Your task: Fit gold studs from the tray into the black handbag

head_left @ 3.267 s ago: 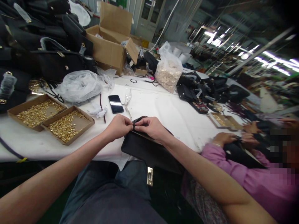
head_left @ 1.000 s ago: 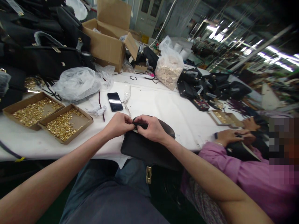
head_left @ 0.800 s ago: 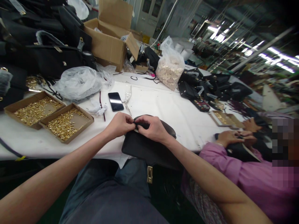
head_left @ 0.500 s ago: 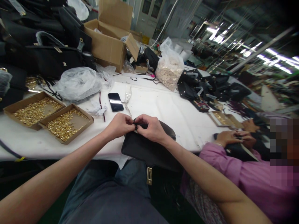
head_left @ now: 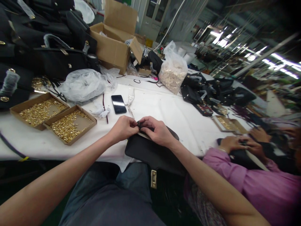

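Note:
A black handbag (head_left: 150, 153) lies across the table's front edge, partly over my lap, with a gold metal lock plate (head_left: 153, 179) hanging from its lower side. My left hand (head_left: 122, 128) is closed, thumb and fingers pinching the bag's upper left edge. Right beside it, my right hand (head_left: 157, 131) is also closed on that edge, its fingers curled over the top. A small dark piece shows between the fingertips, too covered to make out. A pale strip of the bag's edge appears under my right hand.
Two cardboard trays (head_left: 70, 138) of small gold metal pieces stand at left, near a phone (head_left: 118, 104) and crumpled plastic (head_left: 82, 84). Black bags (head_left: 63, 62) and a carton (head_left: 110, 50) are behind. At right, a co-worker in a pink sleeve (head_left: 225, 169) handles another black piece.
The view has shifted slightly, so everything sits a little further right. Both my hands keep their pinch on the bag's edge, with only small finger movement.

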Demonstrator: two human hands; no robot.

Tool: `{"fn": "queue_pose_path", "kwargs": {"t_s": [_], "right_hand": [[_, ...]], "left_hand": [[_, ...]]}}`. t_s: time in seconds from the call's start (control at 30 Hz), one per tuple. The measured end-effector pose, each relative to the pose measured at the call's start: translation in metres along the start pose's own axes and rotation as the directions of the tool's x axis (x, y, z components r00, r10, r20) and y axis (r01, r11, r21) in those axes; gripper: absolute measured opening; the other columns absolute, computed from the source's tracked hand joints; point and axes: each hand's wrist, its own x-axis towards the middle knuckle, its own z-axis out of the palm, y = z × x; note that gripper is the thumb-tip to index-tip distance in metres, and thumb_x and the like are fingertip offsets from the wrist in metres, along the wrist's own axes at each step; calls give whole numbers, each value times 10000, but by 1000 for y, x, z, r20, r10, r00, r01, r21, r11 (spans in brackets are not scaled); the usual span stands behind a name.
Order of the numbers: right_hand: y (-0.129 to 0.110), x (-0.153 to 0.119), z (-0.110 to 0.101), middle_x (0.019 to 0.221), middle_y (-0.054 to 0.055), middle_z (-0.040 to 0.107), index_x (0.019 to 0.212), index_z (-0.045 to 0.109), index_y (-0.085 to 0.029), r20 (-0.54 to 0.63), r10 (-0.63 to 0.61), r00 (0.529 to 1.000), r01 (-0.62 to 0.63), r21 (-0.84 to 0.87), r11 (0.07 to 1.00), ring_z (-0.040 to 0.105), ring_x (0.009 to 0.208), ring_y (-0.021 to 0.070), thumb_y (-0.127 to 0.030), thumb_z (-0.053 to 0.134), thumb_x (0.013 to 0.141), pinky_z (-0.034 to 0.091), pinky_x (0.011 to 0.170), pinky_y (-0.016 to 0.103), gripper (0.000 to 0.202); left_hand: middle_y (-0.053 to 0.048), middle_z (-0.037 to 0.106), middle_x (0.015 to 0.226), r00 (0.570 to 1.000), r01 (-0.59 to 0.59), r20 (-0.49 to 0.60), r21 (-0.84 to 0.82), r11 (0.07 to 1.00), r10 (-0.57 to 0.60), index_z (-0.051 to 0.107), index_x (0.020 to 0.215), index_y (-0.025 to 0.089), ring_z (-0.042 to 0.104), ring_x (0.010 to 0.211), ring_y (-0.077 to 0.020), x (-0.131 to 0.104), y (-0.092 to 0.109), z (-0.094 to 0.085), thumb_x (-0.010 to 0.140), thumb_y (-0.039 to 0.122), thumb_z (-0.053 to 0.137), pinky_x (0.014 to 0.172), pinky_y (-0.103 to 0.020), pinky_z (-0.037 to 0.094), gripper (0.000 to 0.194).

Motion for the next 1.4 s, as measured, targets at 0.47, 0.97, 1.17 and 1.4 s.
{"fn": "queue_pose_path", "kwargs": {"t_s": [0.47, 0.97, 1.17, 1.4], "right_hand": [[0, 2, 2, 1080, 64, 814, 1080, 808, -227, 18, -79, 997, 81, -307, 948, 734, 994, 236, -253, 653, 1058, 549, 946, 375, 159], [35, 17, -6, 842, 21, 772, 881, 827, -141, 229, 339, 913, -399, 314, 862, 617, 776, 158, -549, 934, 808, 472, 774, 292, 428], [23, 10, -8, 1033, 51, 835, 1047, 860, -164, 228, 337, 913, -388, 236, 891, 705, 913, 199, -528, 854, 908, 528, 884, 322, 390], [8, 6, -7, 1052, 28, 828, 1059, 841, -199, 248, 260, 933, -289, 87, 953, 725, 960, 225, -474, 722, 1018, 552, 891, 340, 303]], "left_hand": [[-12, 659, 693, 999, 31, 12, -71, 997, -30, 842, 853, 127, 578, 681, -179, -4, -4, 4, 809, 320, 680, 584, -276, 344, 256], [13, 531, 651, 999, -7, 36, -112, 994, 11, 780, 756, 139, 448, 639, -149, -15, 1, 4, 883, 347, 652, 584, -292, 294, 275], [-8, 625, 658, 999, 22, 31, -108, 994, -18, 822, 828, 131, 524, 643, -156, -9, -4, 3, 862, 357, 693, 566, -277, 325, 263], [-42, 727, 728, 986, 70, 162, -181, 981, -40, 843, 858, 135, 598, 674, -175, -7, -5, -6, 815, 347, 736, 589, -277, 380, 242]]}}
